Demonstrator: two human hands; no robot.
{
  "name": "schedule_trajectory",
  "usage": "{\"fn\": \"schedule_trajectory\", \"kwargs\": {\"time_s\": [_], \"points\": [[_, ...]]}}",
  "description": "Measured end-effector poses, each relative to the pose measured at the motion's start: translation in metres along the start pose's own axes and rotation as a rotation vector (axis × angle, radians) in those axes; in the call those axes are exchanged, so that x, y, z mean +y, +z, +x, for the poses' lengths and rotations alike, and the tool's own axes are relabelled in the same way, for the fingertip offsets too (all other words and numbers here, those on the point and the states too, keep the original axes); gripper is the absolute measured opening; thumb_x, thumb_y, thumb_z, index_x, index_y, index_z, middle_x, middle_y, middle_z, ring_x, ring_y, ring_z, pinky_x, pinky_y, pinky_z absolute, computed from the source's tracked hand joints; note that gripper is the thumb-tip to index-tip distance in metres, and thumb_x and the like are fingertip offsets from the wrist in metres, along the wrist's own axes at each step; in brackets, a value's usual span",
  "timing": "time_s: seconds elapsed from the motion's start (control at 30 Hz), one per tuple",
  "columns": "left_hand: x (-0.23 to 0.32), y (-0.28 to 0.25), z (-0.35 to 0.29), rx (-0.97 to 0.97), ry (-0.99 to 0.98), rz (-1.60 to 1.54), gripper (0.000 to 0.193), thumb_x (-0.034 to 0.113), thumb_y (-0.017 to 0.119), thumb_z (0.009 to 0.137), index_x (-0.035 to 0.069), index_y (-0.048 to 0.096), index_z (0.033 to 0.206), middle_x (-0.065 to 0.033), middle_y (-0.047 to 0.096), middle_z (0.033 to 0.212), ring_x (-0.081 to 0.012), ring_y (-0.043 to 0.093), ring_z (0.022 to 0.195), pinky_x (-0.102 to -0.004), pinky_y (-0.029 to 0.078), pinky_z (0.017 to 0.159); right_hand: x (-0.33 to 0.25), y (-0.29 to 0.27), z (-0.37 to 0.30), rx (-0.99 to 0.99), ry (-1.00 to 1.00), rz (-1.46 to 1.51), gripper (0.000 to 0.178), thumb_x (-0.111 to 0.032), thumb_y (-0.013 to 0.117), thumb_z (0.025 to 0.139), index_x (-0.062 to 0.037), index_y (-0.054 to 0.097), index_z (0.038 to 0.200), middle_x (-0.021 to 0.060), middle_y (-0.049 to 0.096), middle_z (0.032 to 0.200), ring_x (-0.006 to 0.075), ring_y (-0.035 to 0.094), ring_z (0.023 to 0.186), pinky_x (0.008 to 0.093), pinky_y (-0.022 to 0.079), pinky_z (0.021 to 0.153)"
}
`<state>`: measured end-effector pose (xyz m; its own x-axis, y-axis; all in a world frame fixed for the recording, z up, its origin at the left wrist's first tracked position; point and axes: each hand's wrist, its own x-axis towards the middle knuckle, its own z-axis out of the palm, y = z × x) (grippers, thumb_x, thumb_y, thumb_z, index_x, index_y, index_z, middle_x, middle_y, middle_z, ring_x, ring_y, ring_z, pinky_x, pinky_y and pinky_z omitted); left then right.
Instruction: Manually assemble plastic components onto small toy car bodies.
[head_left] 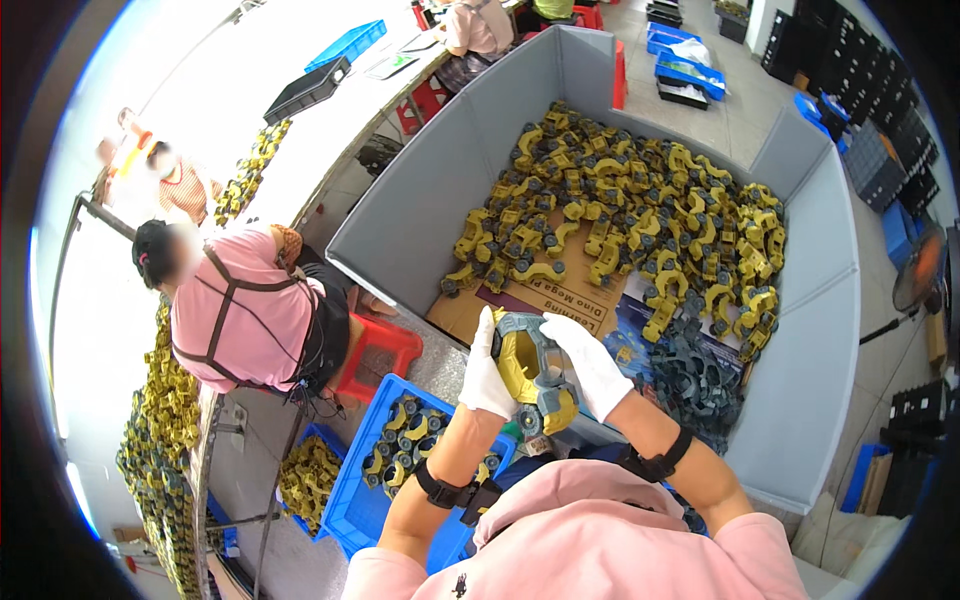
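Left hand (487, 375) and right hand (590, 365) — grip clamped on 1 yellow-grey toy vehicle (518, 366); uneven pressure could let it slip toward the grey bin (420, 160).

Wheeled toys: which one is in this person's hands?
The yellow-and-grey wheeled toy between the white-gloved left hand and right hand, unlike those heaped in the grey-walled bin or lying in the blue crate.

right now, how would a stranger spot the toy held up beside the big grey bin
Find the big grey bin, then the pink hooded top below it in the picture. Between them, the white-gloved left grip and right grip hold a yellow and grey toy vehicle. Unlike the yellow toys heaped loose in the bin, this one is in hand.
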<state>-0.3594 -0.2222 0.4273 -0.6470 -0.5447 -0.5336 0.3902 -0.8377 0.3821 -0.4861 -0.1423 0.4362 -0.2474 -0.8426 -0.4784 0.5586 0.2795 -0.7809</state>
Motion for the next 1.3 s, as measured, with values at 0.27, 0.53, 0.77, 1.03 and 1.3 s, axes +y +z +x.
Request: {"fn": "schedule_trajectory", "kwargs": {"time_s": [0.27, 0.53, 0.77, 1.03, 1.3], "points": [[-0.007, -0.017, -0.013, 0.177, 0.145, -0.152, 0.043, 0.054, 0.062, 0.087, 0.012, 0.064, 0.099, -0.0065, 0.068, 0.093, -0.0222, 0.064, 0.084, -0.0378, 0.054, 0.078, 0.064, 0.015, 0.001, 0.061, -0.293, -0.397, 0.047, -0.036, 0.045, 0.098, 0.0010, 0.052, 0.126, 0.0218, 0.058, 0.121, 0.0329, 0.056, 0.111, 0.0329, 0.043, 0.095], [0.008, -0.084, -0.036, 0.088, 0.076, -0.247, 0.052, 0.058, 0.053, 0.090, 0.009, 0.065, 0.103, -0.0114, 0.069, 0.096, -0.0275, 0.066, 0.085, -0.0419, 0.055, 0.079, 0.071, 0.019, 0.020, -0.322, 0.358, -0.118, 0.042, -0.040, 0.048, 0.098, -0.0114, 0.054, 0.128, 0.0038, 0.061, 0.116, 0.0138, 0.062, 0.101, 0.0307, 0.051, 0.082], [0.000, -0.137, -0.052, 0.153, 0.125, -0.317, 0.055, 0.059, 0.051, 0.091, 0.008, 0.065, 0.108, -0.0138, 0.068, 0.098, -0.0292, 0.065, 0.087, -0.0433, 0.054, 0.083, 0.064, 0.063, -0.005, -0.523, 0.557, -0.256, 0.045, -0.039, 0.054, 0.097, -0.0098, 0.048, 0.131, 0.0031, 0.060, 0.119, 0.0142, 0.063, 0.100, 0.0353, 0.052, 0.086], [-0.038, -0.148, -0.097, 0.354, 0.356, 0.368, 0.052, 0.030, 0.065, 0.090, 0.005, 0.046, 0.132, -0.0057, 0.056, 0.120, -0.0138, 0.050, 0.111, -0.0305, 0.042, 0.098, 0.120, 0.061, 0.008, -0.520, 0.093, -0.729, 0.041, -0.022, 0.070, 0.083, -0.0018, 0.056, 0.115, 0.0087, 0.065, 0.104, 0.0206, 0.064, 0.096, 0.0320, 0.051, 0.081], [-0.070, -0.187, -0.116, 0.772, 0.528, 0.150, 0.058, 0.013, 0.082, 0.073, 0.003, 0.051, 0.120, -0.0079, 0.060, 0.114, -0.0164, 0.058, 0.103, -0.0314, 0.048, 0.092, 0.166, 0.112, -0.004, -0.593, -0.042, -1.339, 0.082, -0.030, 0.078, 0.067, -0.0048, 0.040, 0.135, 0.0240, 0.055, 0.106, 0.0429, 0.059, 0.097, 0.0469, 0.050, 0.083]]}}
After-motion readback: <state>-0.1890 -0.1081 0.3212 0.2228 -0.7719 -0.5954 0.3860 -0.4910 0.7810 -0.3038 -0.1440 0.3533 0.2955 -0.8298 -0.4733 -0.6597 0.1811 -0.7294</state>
